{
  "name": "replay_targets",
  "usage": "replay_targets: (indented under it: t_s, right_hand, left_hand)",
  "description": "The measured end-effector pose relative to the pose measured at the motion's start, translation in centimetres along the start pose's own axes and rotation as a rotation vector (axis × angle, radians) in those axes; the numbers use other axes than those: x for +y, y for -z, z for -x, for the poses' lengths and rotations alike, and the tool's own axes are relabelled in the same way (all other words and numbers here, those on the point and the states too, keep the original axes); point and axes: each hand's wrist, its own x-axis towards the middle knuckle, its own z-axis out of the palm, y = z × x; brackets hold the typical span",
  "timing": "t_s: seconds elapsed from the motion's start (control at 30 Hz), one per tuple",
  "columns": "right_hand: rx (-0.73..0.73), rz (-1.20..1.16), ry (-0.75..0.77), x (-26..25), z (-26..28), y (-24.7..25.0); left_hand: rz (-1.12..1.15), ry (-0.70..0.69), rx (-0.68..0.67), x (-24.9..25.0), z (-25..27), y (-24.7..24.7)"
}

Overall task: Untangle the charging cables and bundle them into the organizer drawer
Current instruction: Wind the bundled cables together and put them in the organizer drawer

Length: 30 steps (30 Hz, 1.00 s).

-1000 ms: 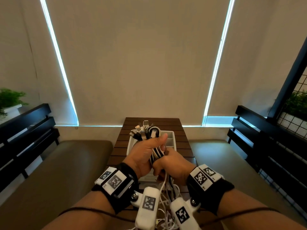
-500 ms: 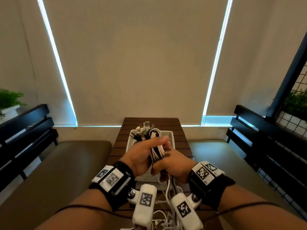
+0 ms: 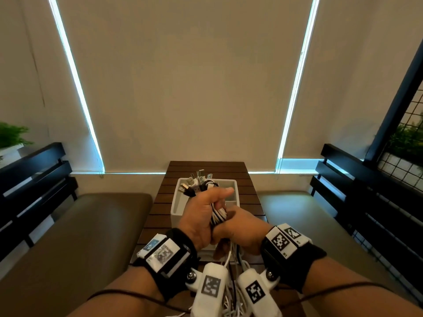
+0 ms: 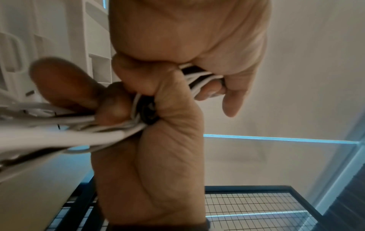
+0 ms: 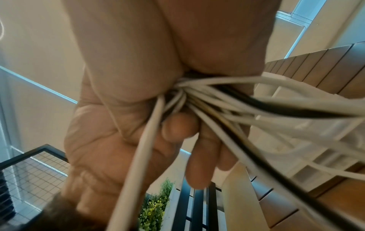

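Note:
A bundle of black and white charging cables (image 3: 218, 213) is gripped in my left hand (image 3: 203, 211), the thumb lying across it. The plug ends (image 3: 196, 183) stick out past that fist, over the white organizer drawer (image 3: 235, 186). My right hand (image 3: 242, 229) grips the same bundle just below, touching the left hand. The loose cable tails (image 5: 266, 100) fan out from my right hand (image 5: 98, 125) toward the table. In the left wrist view my left hand (image 4: 158, 148) holds the cables (image 4: 82, 126) in its fist.
The drawer stands on a narrow brown slatted table (image 3: 206, 167) between two cushioned benches (image 3: 80, 236) with black slatted backs. Loose white cable (image 3: 229, 300) hangs near my wrists at the table's near end. Potted plants (image 3: 11, 136) stand at both sides.
Both hands have sunk slightly with the bundle, and its plug ends have tilted left over the drawer. My left thumb has folded down across the cables.

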Motion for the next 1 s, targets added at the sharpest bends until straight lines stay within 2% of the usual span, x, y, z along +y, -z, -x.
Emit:
replay_targets:
  t_s: [0.17,0.27,0.33,0.37,0.43,0.47,0.5,0.53,0.63,0.73,0.8,1.0]
  right_hand:
    - [0.014,-0.047,0.030,-0.2,0.5,-0.4]
    - [0.117,0.021,0.066,0.1,0.3,0.0]
    - [0.221,0.104,0.089,0.1,0.4,0.2]
    - [0.270,0.182,0.089,0.0,0.2,0.0]
    - [0.373,0.385,-0.007,-0.4,-0.8,-1.3]
    - [0.446,0.573,-0.050,-0.9,-0.8,-2.8]
    - [0.448,0.852,-0.155,-1.2,-0.8,-3.7]
    - [0.450,1.043,-0.142,-0.9,-1.0,-3.7]
    - [0.493,0.935,0.077,-0.2,-1.1,-1.1]
    - [0.521,0.922,0.088,0.3,-1.3,0.2]
    - [0.490,1.065,0.136,0.4,-1.5,0.4]
    - [0.474,1.045,0.131,0.5,-1.4,0.2]
  left_hand:
    - [-0.103,0.036,-0.001,0.8,0.0,0.0]
    - [-0.105,0.052,0.032,1.1,0.3,-0.4]
    - [-0.136,0.024,0.103,1.0,0.8,-0.9]
    - [-0.147,0.004,0.158,0.7,1.0,-1.2]
    - [-0.135,-0.042,0.246,0.1,1.1,-2.1]
    - [-0.125,-0.050,0.285,-0.1,1.1,-2.6]
    - [-0.107,-0.035,0.330,-0.2,0.9,-3.0]
    - [-0.084,-0.006,0.377,-0.4,0.4,-3.1]
    - [-0.005,0.076,0.413,-0.2,-0.7,-2.9]
    - [0.000,0.108,0.338,-0.4,-1.1,-2.2]
    - [-0.021,0.097,0.286,-0.8,-0.6,-1.9]
    - [0.153,0.062,0.313,-1.2,-0.6,-1.7]
